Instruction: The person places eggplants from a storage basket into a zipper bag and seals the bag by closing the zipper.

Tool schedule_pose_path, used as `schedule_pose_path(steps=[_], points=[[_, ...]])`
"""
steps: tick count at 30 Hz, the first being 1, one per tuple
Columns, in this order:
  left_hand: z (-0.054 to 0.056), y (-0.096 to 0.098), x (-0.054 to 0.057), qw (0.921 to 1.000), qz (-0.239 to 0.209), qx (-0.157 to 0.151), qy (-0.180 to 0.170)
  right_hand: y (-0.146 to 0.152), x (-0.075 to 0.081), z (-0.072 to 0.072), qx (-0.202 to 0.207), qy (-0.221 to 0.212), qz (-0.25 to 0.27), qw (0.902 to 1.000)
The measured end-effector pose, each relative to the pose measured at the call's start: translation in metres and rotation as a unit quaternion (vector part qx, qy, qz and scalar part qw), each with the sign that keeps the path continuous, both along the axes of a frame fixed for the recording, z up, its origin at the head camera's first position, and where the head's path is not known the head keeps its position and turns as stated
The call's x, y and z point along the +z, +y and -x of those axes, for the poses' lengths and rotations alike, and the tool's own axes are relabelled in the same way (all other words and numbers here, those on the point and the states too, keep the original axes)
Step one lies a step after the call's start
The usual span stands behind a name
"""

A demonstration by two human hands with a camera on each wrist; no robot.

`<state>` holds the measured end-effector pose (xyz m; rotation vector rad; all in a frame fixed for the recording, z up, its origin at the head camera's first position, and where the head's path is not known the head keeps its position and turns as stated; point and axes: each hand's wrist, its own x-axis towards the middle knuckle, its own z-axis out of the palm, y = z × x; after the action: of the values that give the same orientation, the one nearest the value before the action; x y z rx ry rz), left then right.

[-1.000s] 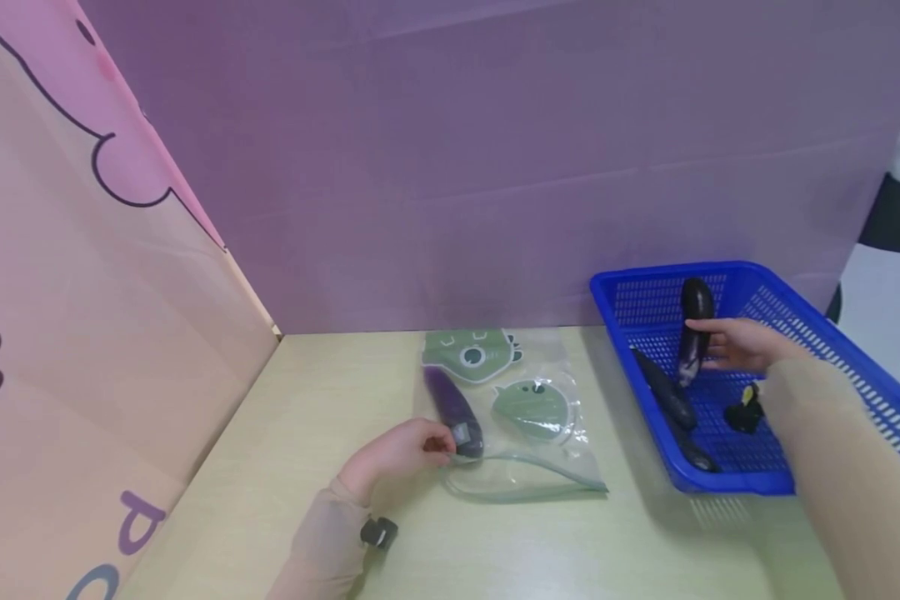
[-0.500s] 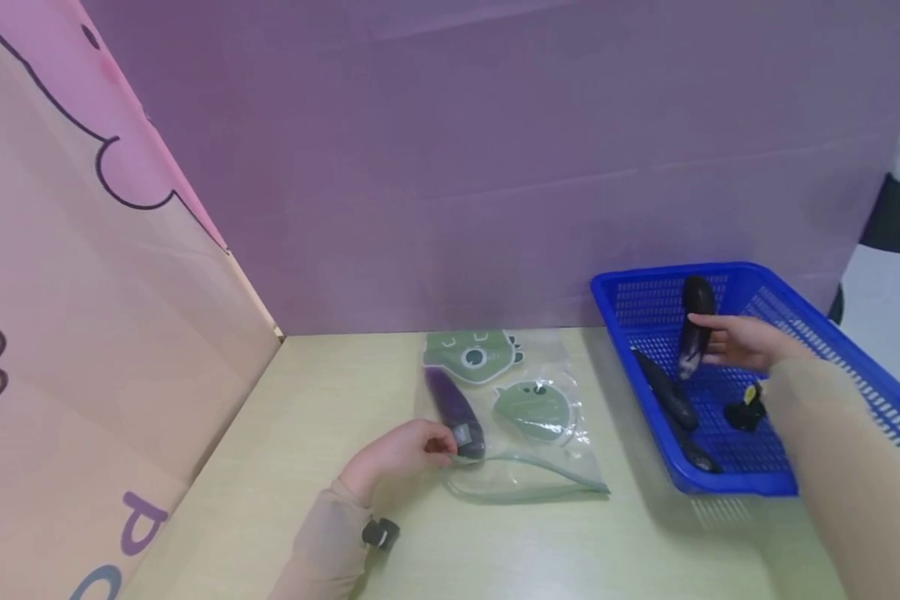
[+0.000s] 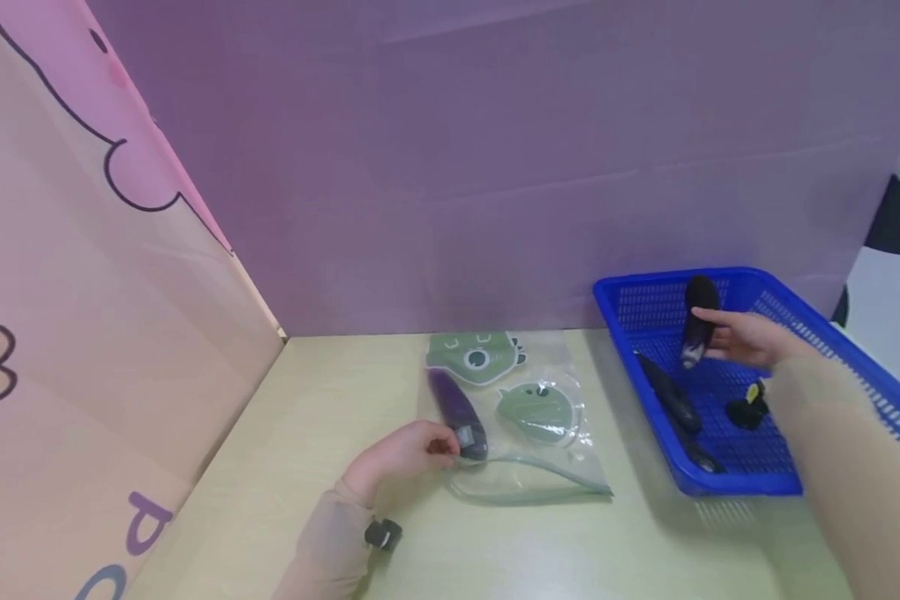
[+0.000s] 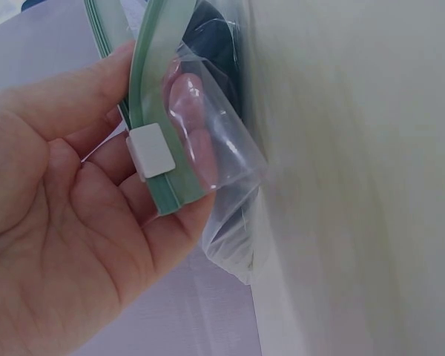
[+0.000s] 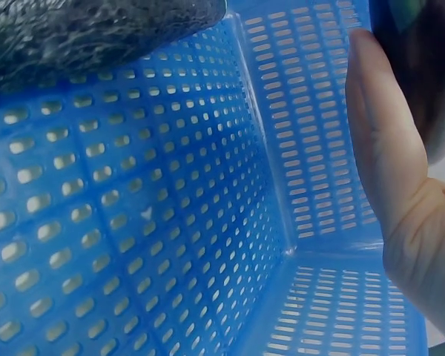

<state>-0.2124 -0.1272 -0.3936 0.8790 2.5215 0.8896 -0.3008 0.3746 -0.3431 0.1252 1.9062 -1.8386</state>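
My left hand (image 3: 405, 454) pinches the corner of a clear zip bag (image 3: 588, 446) at its green-edged mouth. In the left wrist view, the bag's white slider (image 4: 150, 150) sits by the thumb, and fingertips show through the plastic. The bag lies flat, its mouth gaping, with a purple eggplant (image 3: 453, 408) inside. Over at the blue basket (image 3: 607, 296), my right hand (image 3: 750, 337) grips a dark eggplant (image 3: 700, 321) around its side, pale end pointing down. The right wrist view shows the thumb along this eggplant (image 5: 423, 67); the other fingers are hidden there.
Long dark vegetables (image 3: 671, 393) lie along the basket's left wall. A small black device (image 3: 747, 410) with a yellow spot is by the right cuff, another (image 3: 382, 534) by the left. A purple backdrop (image 3: 435, 167) stands behind the table (image 3: 330, 383).
The right hand has raised its eggplant slightly inside the basket, and the pale end has come up. The left hand keeps its hold on the bag corner. The head view has shifted a little.
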Motion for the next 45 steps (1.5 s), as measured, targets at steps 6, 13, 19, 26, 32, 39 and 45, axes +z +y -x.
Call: schedule_pose_path(steps=[6, 13, 19, 26, 32, 39, 45], points=[[0.000, 0.000, 0.000, 1.0000, -0.001, -0.004, -0.003, 0.001, 0.000, 0.001, -0.017, 0.000, 0.014, 0.9997], [0.001, 0.000, -0.001, 1.0000, 0.003, 0.003, -0.004, -0.004, 0.008, 0.002, -0.042, -0.006, 0.034, 0.9985], [0.001, 0.000, -0.002, 0.9999, 0.002, 0.006, -0.010, -0.006, 0.013, 0.001, -0.054, -0.014, 0.044, 0.9974], [0.001, -0.001, 0.000, 0.9999, 0.005, 0.008, -0.008, -0.010, 0.020, -0.001, -0.059, -0.015, 0.040, 0.9973], [0.002, -0.001, 0.001, 1.0000, 0.001, 0.001, -0.007, -0.012, 0.028, -0.001, -0.060, -0.019, 0.047, 0.9969], [0.002, -0.001, 0.002, 1.0000, 0.002, 0.003, -0.003, -0.014, 0.040, -0.005, -0.069, -0.010, 0.035, 0.9969], [0.002, -0.002, 0.001, 1.0000, 0.004, -0.001, -0.002, -0.014, 0.043, -0.006, -0.074, -0.014, 0.047, 0.9960]])
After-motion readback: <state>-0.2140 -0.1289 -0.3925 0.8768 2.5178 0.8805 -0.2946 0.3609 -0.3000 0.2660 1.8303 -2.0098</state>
